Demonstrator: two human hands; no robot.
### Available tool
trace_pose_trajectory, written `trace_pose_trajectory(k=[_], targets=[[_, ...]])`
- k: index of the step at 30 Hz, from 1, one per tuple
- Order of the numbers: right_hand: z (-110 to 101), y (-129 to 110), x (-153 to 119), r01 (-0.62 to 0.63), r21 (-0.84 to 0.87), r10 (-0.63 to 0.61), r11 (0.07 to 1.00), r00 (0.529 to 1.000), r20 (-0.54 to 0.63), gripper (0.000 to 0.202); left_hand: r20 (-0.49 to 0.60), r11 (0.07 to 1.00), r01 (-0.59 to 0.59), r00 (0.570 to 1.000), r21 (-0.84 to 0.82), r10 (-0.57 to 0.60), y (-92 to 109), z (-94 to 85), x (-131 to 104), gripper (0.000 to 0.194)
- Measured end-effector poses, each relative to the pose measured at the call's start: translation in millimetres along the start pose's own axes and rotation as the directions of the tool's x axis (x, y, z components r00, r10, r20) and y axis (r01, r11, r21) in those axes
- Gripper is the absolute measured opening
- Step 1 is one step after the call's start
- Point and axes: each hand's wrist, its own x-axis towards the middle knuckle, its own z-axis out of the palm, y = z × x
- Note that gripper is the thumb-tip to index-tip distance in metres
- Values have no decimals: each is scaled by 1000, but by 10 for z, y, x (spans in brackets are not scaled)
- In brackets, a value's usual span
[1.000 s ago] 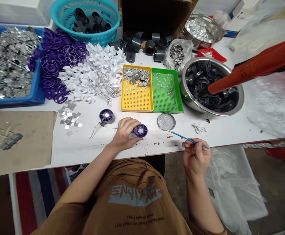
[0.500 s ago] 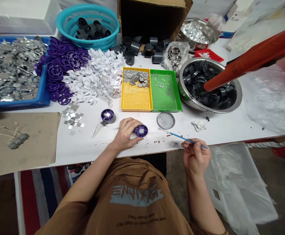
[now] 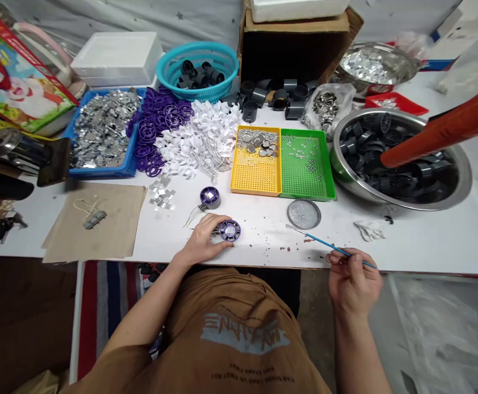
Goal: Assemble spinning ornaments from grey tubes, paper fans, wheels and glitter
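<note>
My left hand point(image 3: 206, 241) is wrapped round a small round part with a purple spoked face point(image 3: 229, 231) and a pale square at its centre, held at the table's front edge. In my right hand point(image 3: 356, 276) a thin blue brush point(image 3: 324, 243) is pinched, its tip pointing left. The brush tip is just below a shallow round dish point(image 3: 303, 214) of clear, wet-looking material. Behind my left hand stands a second purple-faced part point(image 3: 209, 197) with wires trailing from it.
Yellow point(image 3: 255, 175) and green point(image 3: 307, 169) trays of small metal pieces stand mid-table. A steel bowl point(image 3: 460, 180) of black parts is at right, with an orange handle point(image 3: 444, 131) above it. Purple rings point(image 3: 148, 131), white pieces point(image 3: 197, 131) and a blue tray point(image 3: 134, 158) lie left.
The view has turned to the left, showing more of the table's left end. Both hands keep their holds; the purple-faced part in my left hand seems slightly tilted compared with before.
</note>
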Motion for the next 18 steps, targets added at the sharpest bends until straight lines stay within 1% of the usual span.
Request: trace_pose_trajectory(k=[4,7,9,12,18], targets=[[46,-2,17,5,6,-5,1000,1000,9,27,-46,1000,-16,999,-5,15,-12,46,-20,53],[15,-17,27,8,-7,-8,1000,1000,-9,28,-78,998,-63,995,-8,62,-17,84,-21,49],[-14,-17,27,11,-9,-11,1000,1000,-17,27,-80,996,-91,993,-9,90,-18,86,-17,45],[-39,-3,19,0,-3,-1,1000,1000,-16,28,-53,996,-93,994,-9,92,-12,66,-3,41],[-21,5,14,-12,-13,12,1000,1000,1,27,38,998,-47,998,-49,49,10,20,36,40]])
